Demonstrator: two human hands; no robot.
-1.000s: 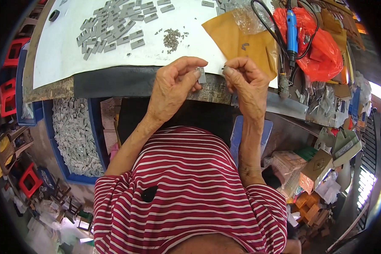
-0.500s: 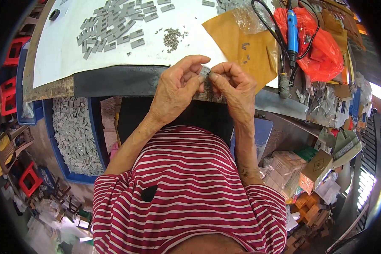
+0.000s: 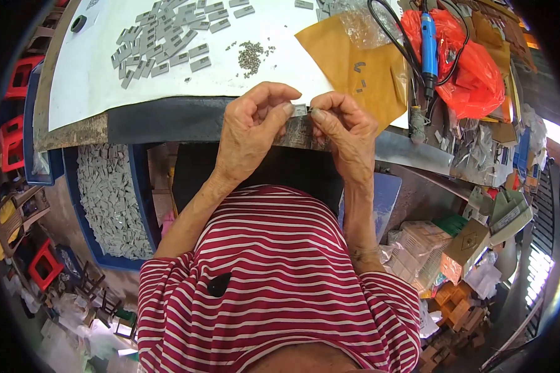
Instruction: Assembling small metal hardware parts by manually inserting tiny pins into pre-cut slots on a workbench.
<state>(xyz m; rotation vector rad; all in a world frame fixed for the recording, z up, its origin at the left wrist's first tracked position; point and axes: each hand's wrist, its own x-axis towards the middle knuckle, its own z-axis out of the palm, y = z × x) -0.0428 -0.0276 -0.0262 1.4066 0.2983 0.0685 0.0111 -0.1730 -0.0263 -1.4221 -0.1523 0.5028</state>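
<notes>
Just above the table's front edge, my left hand pinches a small grey rectangular block between thumb and fingers. My right hand is closed at the block's right end, thumb against forefinger, on a tiny dark piece too small to name. Beyond my hands, a heap of small brass-coloured metal parts lies on the white sheet. Many similar grey blocks are spread over the sheet to the left. Some small dark pieces rest on brown paper at the right.
A blue electric screwdriver with a black cord lies by a red plastic bag at the right. Below the table on the left stands a blue crate full of grey blocks. Boxes are piled at lower right.
My left hand has shifted slightly left with the grey block, which now lies more level. My right hand has stayed nearly in place, still pinching.
</notes>
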